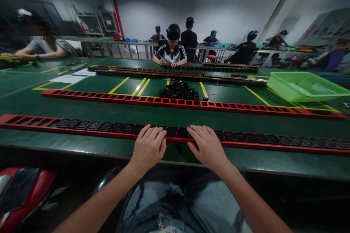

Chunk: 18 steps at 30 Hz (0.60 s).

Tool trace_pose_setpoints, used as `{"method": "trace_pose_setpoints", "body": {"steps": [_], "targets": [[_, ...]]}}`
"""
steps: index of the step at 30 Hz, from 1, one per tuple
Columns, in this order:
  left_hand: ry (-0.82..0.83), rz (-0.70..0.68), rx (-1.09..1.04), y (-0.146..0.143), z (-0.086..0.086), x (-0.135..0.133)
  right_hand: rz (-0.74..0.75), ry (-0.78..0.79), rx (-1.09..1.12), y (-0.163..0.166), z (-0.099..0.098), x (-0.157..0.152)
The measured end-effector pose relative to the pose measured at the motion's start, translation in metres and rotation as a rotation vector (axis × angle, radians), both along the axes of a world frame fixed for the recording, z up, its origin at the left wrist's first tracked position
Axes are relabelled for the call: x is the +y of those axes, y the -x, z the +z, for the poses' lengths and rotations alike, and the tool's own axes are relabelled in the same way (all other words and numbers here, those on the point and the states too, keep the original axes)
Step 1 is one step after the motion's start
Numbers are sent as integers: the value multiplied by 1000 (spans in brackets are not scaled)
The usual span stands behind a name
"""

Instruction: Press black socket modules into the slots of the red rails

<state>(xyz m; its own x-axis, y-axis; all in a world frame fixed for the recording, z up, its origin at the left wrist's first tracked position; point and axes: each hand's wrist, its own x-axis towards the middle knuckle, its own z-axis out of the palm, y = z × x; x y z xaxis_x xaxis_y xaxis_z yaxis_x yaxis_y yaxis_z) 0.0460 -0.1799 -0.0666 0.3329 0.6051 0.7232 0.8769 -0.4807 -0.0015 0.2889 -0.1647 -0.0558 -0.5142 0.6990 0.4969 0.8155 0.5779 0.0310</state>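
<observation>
The left hand (150, 145) and right hand (206, 143) lie palm down, apart, near the middle of the scene; both are relaxed and unclenched, the fingers extended and laid over the small black, rounded-rectangular pieces (94, 125) seated in a long, narrow red slotted frame (246, 146); whether the fingertips press or merely rest, I cannot tell. The pieces sit in a row along this near frame, dark with raised outlines; at its far left end several ladder-like slots show bare green through them.

Beyond it, roughly parallel, lies a second red slotted frame (191, 107), its openings unfilled; just past its middle is a loose, jagged heap of black pieces (179, 90); to the right stands a translucent light-green plastic basket (290, 93) with flared walls. Farther off run long dark bars with a brownish metallic sheen (153, 74); flat white paper sheets (65, 79) lie to the left; all rest on a smooth, glossy green tabletop (82, 109) marked with straight yellow lines (118, 85).
</observation>
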Motion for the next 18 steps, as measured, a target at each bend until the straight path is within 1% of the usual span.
{"method": "trace_pose_setpoints", "body": {"steps": [3, 9, 15, 18], "targets": [[0, -1, -3, 0, 0, 0, -6, 9, -2, 1, 0, -1], [66, 12, 4, 0, 0, -2, -4, 15, -5, 0, 2, -2], [89, 14, -4, 0, 1, -2, -1, 12, -4, 1, 2, -2], [129, -36, 34, 1, 0, -2, -3, 12, -2, 0, 2, -2]]}}
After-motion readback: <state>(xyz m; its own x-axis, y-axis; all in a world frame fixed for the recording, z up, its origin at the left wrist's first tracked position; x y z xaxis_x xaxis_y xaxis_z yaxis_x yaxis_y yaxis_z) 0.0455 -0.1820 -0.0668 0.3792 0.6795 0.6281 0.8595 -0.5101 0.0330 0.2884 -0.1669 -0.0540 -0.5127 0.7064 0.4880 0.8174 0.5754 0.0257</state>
